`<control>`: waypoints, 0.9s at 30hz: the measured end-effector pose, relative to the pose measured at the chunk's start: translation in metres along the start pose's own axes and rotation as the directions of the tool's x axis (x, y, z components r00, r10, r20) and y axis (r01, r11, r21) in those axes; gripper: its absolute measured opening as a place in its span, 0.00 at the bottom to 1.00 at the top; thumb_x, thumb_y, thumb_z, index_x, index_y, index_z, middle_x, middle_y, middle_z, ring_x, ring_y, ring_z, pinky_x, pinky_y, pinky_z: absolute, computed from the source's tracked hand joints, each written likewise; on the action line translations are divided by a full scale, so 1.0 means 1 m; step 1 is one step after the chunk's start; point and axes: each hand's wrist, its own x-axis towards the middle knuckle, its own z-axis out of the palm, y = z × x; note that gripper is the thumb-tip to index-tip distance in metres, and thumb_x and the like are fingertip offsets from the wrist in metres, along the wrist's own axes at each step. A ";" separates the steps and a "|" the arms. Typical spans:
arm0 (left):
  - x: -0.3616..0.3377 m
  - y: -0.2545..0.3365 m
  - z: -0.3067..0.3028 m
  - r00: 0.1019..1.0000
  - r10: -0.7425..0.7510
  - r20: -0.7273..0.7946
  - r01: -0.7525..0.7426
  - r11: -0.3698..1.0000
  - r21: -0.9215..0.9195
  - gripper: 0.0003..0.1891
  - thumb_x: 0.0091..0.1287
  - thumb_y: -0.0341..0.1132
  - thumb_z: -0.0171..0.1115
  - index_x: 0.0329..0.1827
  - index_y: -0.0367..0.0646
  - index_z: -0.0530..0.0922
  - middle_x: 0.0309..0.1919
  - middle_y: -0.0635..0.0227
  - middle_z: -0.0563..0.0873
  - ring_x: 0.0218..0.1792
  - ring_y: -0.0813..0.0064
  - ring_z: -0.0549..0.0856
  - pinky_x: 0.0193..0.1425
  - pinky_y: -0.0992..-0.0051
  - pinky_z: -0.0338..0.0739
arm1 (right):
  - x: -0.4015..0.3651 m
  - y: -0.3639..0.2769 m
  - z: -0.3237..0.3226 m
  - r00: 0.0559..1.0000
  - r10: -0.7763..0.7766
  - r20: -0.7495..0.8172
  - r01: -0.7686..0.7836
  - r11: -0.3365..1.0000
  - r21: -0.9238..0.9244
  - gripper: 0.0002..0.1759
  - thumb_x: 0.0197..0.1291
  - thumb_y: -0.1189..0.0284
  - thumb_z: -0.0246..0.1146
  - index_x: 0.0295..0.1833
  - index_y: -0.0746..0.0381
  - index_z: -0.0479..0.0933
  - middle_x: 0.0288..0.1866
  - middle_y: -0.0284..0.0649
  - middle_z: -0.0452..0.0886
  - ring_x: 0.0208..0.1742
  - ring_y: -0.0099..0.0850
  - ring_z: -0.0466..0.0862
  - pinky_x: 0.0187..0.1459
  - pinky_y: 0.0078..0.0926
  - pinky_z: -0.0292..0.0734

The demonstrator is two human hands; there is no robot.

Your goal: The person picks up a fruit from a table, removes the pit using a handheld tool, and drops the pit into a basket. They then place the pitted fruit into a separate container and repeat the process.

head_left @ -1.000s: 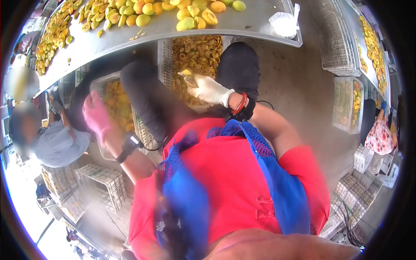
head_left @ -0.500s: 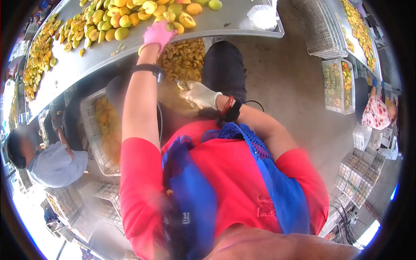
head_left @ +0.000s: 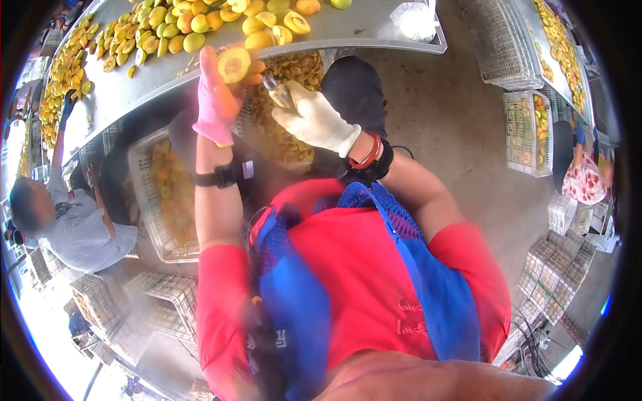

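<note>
My left hand point(head_left: 217, 100), in a pink glove, is closed around a yellow peach half point(head_left: 234, 65), its cut face turned up toward me. Close by on the right, my right hand point(head_left: 311, 117) in a pale glove grips a small hand tool point(head_left: 277, 91) with a metal tip. The tip points at the peach half, and its exact shape is hard to make out. Beneath both hands lies a heap of yellow-brown fruit pieces point(head_left: 287, 150). Whole-looking and halved peaches point(head_left: 160, 30) are piled on the metal table point(head_left: 144, 87) ahead.
A white plastic bag point(head_left: 411, 21) lies near the table's right corner. A crate of fruit point(head_left: 190, 257) stands at my left. Another person point(head_left: 87, 227) works on the left, one more point(head_left: 582, 180) at the far right. Stacked crates point(head_left: 501, 50) stand at the right.
My left hand has drawn back from the table pile, with a peach half now in it. My right hand has risen with the tool toward it. The person on the left now reaches to the table.
</note>
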 end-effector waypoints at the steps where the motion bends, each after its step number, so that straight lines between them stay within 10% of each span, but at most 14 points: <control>1: -0.007 -0.002 0.005 0.999 0.029 0.018 -0.029 0.999 -0.014 0.34 0.77 0.63 0.44 0.60 0.37 0.77 0.49 0.54 0.88 0.44 0.62 0.88 0.50 0.68 0.82 | 0.003 -0.001 0.000 0.997 -0.071 -0.012 0.070 0.997 -0.026 0.14 0.61 0.71 0.68 0.43 0.66 0.69 0.24 0.52 0.79 0.29 0.58 0.83 0.29 0.47 0.77; 11: -0.059 -0.010 0.055 0.948 0.311 -0.067 -0.291 0.933 0.211 0.39 0.77 0.68 0.38 0.65 0.38 0.74 0.46 0.60 0.87 0.45 0.71 0.85 0.55 0.74 0.78 | -0.001 -0.016 0.003 0.991 -0.123 -0.044 0.120 0.991 -0.065 0.15 0.61 0.71 0.66 0.45 0.68 0.70 0.30 0.57 0.82 0.34 0.60 0.83 0.34 0.48 0.79; 20: -0.074 -0.019 0.065 0.893 0.444 -0.066 -0.402 0.856 0.325 0.32 0.80 0.59 0.36 0.63 0.38 0.75 0.48 0.58 0.86 0.48 0.70 0.84 0.60 0.72 0.76 | -0.008 -0.033 -0.006 0.970 0.097 0.222 -0.175 0.915 0.364 0.18 0.62 0.72 0.65 0.54 0.70 0.71 0.42 0.58 0.84 0.47 0.54 0.86 0.47 0.40 0.81; 23: -0.077 -0.019 0.069 0.891 0.451 -0.055 -0.416 0.859 0.299 0.30 0.81 0.57 0.37 0.62 0.39 0.75 0.49 0.58 0.86 0.48 0.70 0.84 0.60 0.71 0.77 | -0.011 -0.025 -0.003 0.991 -0.040 0.129 0.039 0.999 0.010 0.18 0.62 0.75 0.64 0.56 0.69 0.71 0.42 0.51 0.85 0.46 0.44 0.88 0.50 0.36 0.81; 27: -0.075 -0.022 0.069 0.880 0.473 -0.041 -0.438 0.842 0.315 0.30 0.81 0.57 0.37 0.61 0.39 0.75 0.49 0.58 0.85 0.49 0.69 0.84 0.59 0.69 0.78 | -0.008 -0.024 -0.003 0.985 -0.029 0.170 0.015 0.997 0.079 0.20 0.65 0.74 0.64 0.59 0.67 0.71 0.44 0.42 0.84 0.42 0.32 0.84 0.47 0.31 0.79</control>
